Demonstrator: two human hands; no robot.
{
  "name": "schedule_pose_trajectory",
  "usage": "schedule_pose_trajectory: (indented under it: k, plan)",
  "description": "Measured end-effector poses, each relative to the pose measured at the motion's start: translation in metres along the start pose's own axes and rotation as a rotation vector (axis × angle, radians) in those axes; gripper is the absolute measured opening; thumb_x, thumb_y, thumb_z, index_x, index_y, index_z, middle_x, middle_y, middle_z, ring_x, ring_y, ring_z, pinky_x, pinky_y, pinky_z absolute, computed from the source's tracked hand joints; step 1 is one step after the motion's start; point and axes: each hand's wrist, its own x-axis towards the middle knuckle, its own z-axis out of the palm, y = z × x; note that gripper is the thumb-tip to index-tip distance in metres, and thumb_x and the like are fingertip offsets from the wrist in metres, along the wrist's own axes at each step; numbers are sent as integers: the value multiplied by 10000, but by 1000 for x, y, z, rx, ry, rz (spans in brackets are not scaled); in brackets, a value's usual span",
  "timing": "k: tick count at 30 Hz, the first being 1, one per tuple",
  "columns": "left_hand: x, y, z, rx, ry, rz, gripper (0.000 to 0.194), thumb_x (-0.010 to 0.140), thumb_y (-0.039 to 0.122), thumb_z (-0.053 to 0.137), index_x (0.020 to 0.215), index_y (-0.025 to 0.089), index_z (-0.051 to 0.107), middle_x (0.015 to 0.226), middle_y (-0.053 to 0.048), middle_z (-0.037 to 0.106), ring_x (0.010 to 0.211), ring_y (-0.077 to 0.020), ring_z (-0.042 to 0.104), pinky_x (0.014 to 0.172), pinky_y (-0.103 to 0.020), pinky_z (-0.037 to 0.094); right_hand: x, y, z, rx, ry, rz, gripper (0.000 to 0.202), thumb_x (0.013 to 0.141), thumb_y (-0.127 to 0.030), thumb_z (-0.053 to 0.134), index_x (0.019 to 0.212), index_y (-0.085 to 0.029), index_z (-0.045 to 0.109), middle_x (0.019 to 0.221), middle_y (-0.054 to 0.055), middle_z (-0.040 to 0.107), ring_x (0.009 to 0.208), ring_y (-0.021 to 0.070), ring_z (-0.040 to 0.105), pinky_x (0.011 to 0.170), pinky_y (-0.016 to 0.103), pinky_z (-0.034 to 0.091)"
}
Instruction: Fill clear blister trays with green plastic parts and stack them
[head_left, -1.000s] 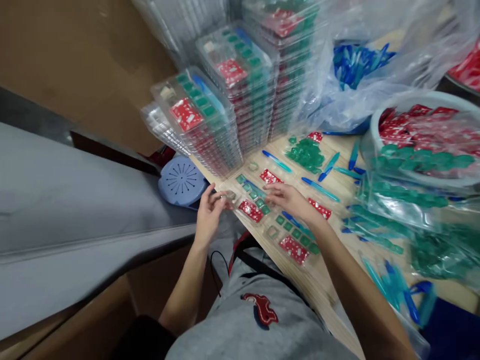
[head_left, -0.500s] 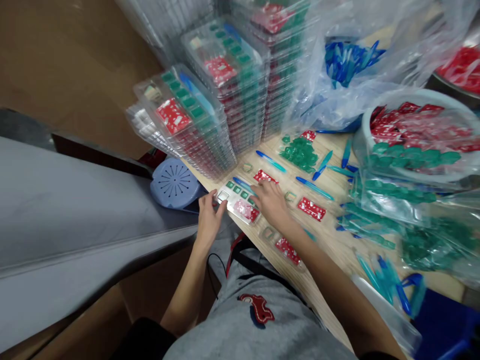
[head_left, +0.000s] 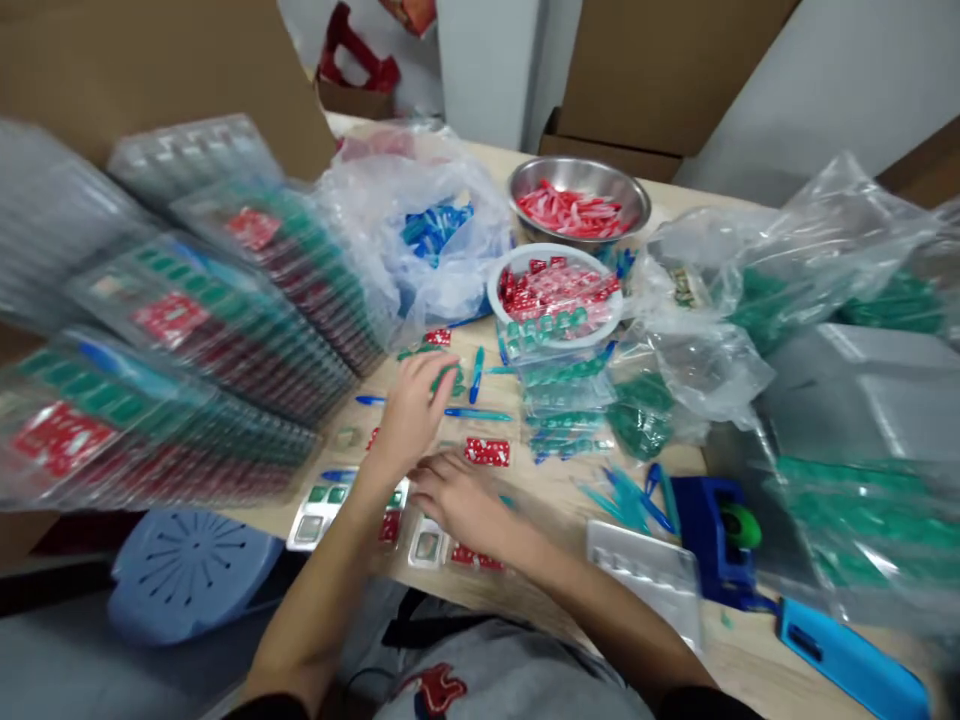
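Note:
My left hand (head_left: 415, 408) reaches over the table to the pile of small green pieces (head_left: 459, 380). Its fingers curl round some of them, with green showing between thumb and forefinger. Lower down, my right hand (head_left: 463, 502) is bent over a clear blister tray (head_left: 427, 546) holding a pale square piece and a red spotted packet (head_left: 477, 558). Its fingers are drawn together over the tray, and what they hold is hidden. Left of it, under my left forearm, lies another filled blister tray (head_left: 309, 528) with green pieces and a blue pen (head_left: 341, 476).
Tall stacks of filled blister packs (head_left: 169, 320) stand at the left. Further back are a white tub (head_left: 555, 250) of red packets, a steel bowl (head_left: 581, 172) and a plastic bag (head_left: 360, 190). A blue tape dispenser (head_left: 709, 530) and blue cutter (head_left: 851, 660) lie right.
The view has swung rightward. My left hand has left the tray's edge and moved to the green pile. My right hand has shifted from the filled tray to the neighbouring one.

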Motion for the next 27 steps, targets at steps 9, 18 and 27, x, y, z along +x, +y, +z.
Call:
schedule_pose_trajectory:
  k: [9,18,27]
  plan:
    - [66,50,99,115,-300,249,72,867,168,588,889,186,655,970,-83,682,958,-255,587,851,-372,470,-81,37,-45,208,305,269,191,941,-184,518,1032,-160,684,944,96,734,870,209,685,782,325,536]
    - [44,37,72,127,-219,236,234,920,122,387,986,166,607,1094,-113,663,1037,-238,592,946,-391,441,-76,60,-50,462,413,345,190,929,-183,519,1016,-198,688,989,56,750,900,172,702,808,285,540]
    - [59,22,99,60,-144,252,213,883,85,409,926,166,601,1093,-125,685,1090,-232,618,980,-411,473,-59,54,-48,515,408,326,198,914,-191,515,993,-190,697,979,64,752,900,182,701,813,303,536]
